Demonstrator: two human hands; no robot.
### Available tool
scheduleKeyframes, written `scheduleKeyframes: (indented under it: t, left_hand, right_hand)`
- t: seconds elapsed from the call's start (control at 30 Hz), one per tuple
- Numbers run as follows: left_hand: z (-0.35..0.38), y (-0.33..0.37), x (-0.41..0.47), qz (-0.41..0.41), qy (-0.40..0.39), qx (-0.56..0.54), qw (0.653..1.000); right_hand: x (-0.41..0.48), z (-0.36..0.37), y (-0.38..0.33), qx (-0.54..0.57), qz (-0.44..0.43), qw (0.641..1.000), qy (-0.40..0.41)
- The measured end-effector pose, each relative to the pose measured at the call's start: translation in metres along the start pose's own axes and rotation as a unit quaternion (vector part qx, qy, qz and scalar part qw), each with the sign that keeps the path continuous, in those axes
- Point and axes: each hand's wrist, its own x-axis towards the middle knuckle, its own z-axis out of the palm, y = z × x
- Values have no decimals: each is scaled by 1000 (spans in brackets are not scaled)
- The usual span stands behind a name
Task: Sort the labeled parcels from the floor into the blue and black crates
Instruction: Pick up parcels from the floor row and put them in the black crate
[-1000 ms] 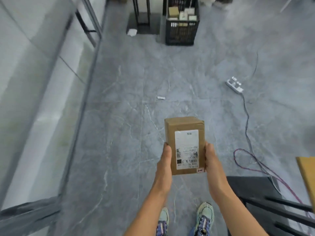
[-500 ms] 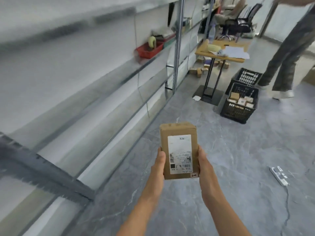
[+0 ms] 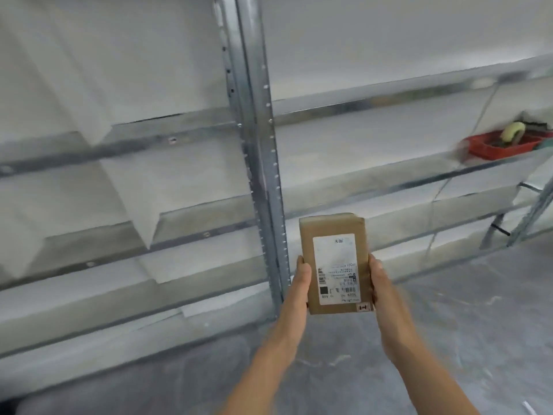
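L hand (image 3: pixel 300 284) & R hand (image 3: pixel 382 287) raised, both clasping.

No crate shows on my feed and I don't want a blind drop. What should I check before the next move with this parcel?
1. Two-handed grip: the left hand and the right hand hold the parcel by its long sides: ok.
2. The label faces the camera: ok.
3. Label text readable for sorting: cannot tell, it is blurred.
4. Blue or black crate in view: not ok. Only the metal shelving and a red tray on it show.
5. Path to a crate: cannot tell, since no crate is in view.
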Motion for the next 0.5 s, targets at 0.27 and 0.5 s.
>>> scheduleKeyframes:
  t: [0.27,0.5]
  left_hand:
    - [-168,-19,-80,27,193,-75,978]
    - [-314,-64,-161,1,315,-111,943]
  right_hand:
    - [-45,180,-17,-40,-21,980,-194]
    - [-114,343,-7,-77,-17,942,-325]
